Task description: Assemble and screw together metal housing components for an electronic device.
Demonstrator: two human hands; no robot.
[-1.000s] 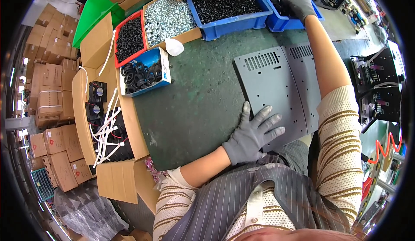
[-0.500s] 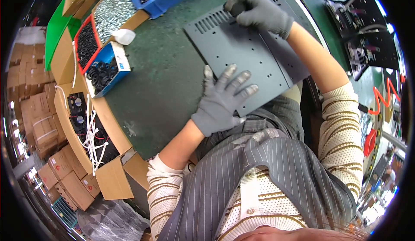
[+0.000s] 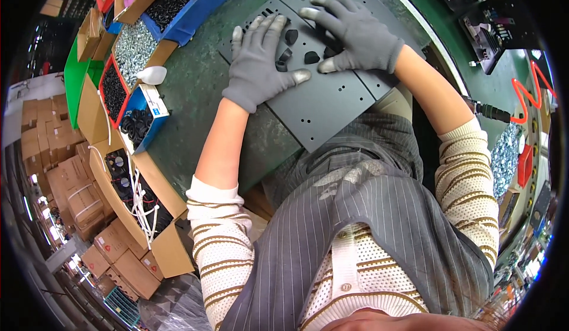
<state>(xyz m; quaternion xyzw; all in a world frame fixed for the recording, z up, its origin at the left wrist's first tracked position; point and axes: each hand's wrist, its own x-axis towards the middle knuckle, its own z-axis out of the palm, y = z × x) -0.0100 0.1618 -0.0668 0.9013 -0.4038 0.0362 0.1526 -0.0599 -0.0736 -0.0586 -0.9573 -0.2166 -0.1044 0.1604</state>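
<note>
A dark grey metal panel [image 3: 320, 102] with slots and small holes lies on the green bench, its near edge by my lap. Several small black round pieces, like rubber grommets [image 3: 312, 57], are scattered on it between my hands. My left hand [image 3: 255, 64], in a grey glove, rests at the panel's left side, fingers stretched, its thumb near the pieces. My right hand [image 3: 361, 37], gloved the same, spreads over the far right part with its fingers apart. Some black pieces show partly under its palm and thumb.
To the left are a blue box of black grommets [image 3: 136, 126], a red bin of black screws [image 3: 112, 88], silver screws [image 3: 135, 46] and a carton holding fans and white cables [image 3: 139, 191]. A black tool [image 3: 492, 113] on a red coiled hose [image 3: 524, 96] sits right.
My right hand has opened, and black grommets now lie loose on the panel. My left hand has moved up and left to the panel's far part. The panel appears shifted.
</note>
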